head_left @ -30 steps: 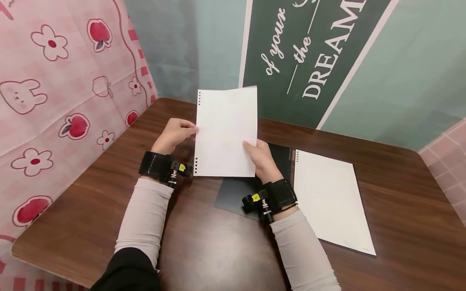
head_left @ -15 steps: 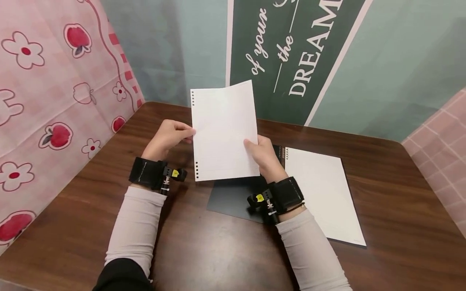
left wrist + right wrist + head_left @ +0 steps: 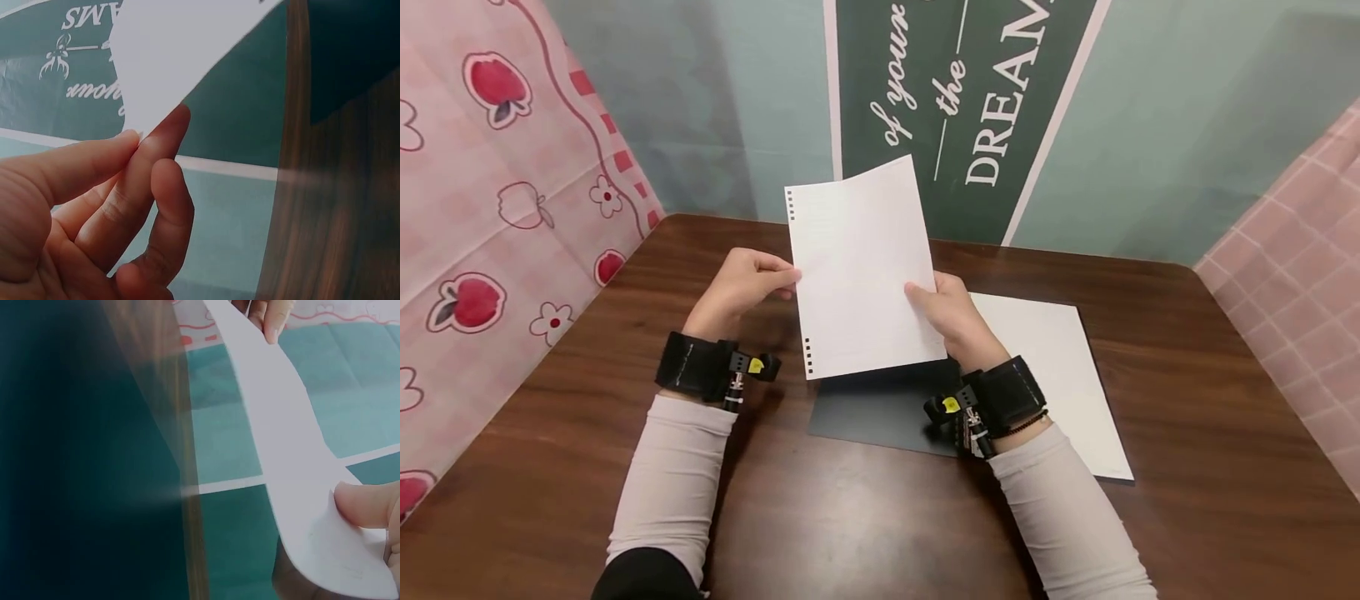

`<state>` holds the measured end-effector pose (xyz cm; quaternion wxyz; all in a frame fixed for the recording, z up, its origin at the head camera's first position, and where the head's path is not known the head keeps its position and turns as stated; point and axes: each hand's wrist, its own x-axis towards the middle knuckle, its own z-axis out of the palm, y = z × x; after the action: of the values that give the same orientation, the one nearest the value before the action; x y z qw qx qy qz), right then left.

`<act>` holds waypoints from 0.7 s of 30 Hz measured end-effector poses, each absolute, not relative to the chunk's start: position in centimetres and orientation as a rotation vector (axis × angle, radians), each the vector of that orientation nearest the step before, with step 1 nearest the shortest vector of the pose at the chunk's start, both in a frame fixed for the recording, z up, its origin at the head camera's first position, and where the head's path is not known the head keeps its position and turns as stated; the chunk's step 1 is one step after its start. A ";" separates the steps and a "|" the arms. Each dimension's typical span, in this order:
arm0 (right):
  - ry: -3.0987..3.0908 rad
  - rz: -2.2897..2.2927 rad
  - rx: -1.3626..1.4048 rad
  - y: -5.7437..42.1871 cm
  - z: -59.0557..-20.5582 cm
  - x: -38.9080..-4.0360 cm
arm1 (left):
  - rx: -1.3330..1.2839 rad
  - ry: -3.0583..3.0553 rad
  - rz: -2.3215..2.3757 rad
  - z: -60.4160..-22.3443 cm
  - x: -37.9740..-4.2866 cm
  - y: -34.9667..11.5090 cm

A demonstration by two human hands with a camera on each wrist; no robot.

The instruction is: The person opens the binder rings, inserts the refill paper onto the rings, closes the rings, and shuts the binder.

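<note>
A loose white sheet of paper [image 3: 861, 267], with punched square holes at the top and bottom of its left edge, is held up above the table between both hands. My left hand [image 3: 741, 283] pinches the sheet's left edge between thumb and fingertips; the left wrist view shows the thumb [image 3: 94, 159] against the paper. At the right edge my right hand [image 3: 955, 312] grips the sheet, thumb on the near face and fingers behind it. In the right wrist view the paper [image 3: 281, 412] bends in a curve near that thumb [image 3: 362, 503].
Behind the right forearm an open spiral notebook lies on the brown wooden table [image 3: 1195, 392], its dark cover [image 3: 880, 412] to the left and white page [image 3: 1045, 350] to the right. A green lettered backdrop [image 3: 955, 100] and a pink patterned cloth [image 3: 497, 192] stand around the table.
The sheet has tilted counterclockwise, its right top corner rising. The head view has shifted, so the notebook and backdrop sit farther left. Both hands keep hold of the paper.
</note>
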<state>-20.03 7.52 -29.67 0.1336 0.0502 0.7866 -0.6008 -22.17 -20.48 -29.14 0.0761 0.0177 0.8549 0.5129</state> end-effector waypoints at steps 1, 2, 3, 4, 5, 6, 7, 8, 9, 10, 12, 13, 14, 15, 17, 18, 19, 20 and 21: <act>2.286 -1.734 0.142 7.8 -29.5 -20.0 | 0.069 2.564 1.530 -29.1 -22.2 -20.3; 2.291 -1.728 0.139 8.0 -29.4 -19.9 | 0.078 2.561 1.528 -29.0 -22.2 -20.1; 2.292 -1.726 0.138 8.3 -29.4 -19.9 | 0.088 2.563 1.519 -28.9 -22.2 -19.9; 2.294 -1.722 0.139 8.5 -29.3 -19.8 | 0.101 2.571 1.502 -28.9 -22.2 -19.7; 2.294 -1.722 0.138 8.8 -29.3 -19.7 | 0.111 2.571 1.494 -28.8 -22.3 -19.4; 2.294 -1.725 0.142 9.1 -29.2 -19.6 | 0.119 2.573 1.484 -28.8 -22.4 -19.1; 2.301 -1.722 0.141 9.3 -29.2 -19.6 | 0.126 2.567 1.486 -28.8 -22.4 -19.0; 2.303 -1.725 0.139 9.5 -29.2 -19.5 | 0.133 2.560 1.487 -28.8 -22.5 -18.8; 2.305 -1.729 0.138 9.8 -29.2 -19.5 | 0.146 2.558 1.480 -28.9 -22.5 -18.6; 2.309 -1.731 0.134 10.0 -29.2 -19.4 | 0.152 2.551 1.481 -28.9 -22.6 -18.5; 2.326 -1.724 0.128 10.6 -29.2 -19.4 | 0.165 2.540 1.487 -28.9 -22.8 -18.1; 2.334 -1.716 0.125 10.8 -29.2 -19.4 | 0.169 2.533 1.489 -28.9 -22.8 -17.9; 2.337 -1.712 0.123 11.0 -29.2 -19.4 | 0.173 2.535 1.485 -28.9 -22.9 -17.8; 2.343 -1.705 0.120 11.3 -29.2 -19.3 | 0.181 2.538 1.481 -28.9 -22.9 -17.6; 2.355 -1.687 0.116 11.7 -29.2 -19.2 | 0.191 2.536 1.479 -29.0 -23.0 -17.4; 2.353 -1.685 0.112 11.9 -29.2 -19.2 | 0.199 2.532 1.480 -29.0 -23.0 -17.3; 2.351 -1.685 0.109 12.1 -29.2 -19.1 | 0.208 2.527 1.480 -29.0 -23.0 -17.2; 2.346 -1.687 0.099 12.3 -29.3 -19.0 | 0.219 2.530 1.474 -29.0 -23.0 -17.0; 2.341 -1.692 0.093 12.5 -29.3 -18.9 | 0.225 2.531 1.469 -29.1 -23.0 -16.9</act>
<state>-18.90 12.51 -29.27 0.1254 0.0318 0.8038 -0.5807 -22.95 -16.88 -29.06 0.1031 0.0762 0.8577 0.4979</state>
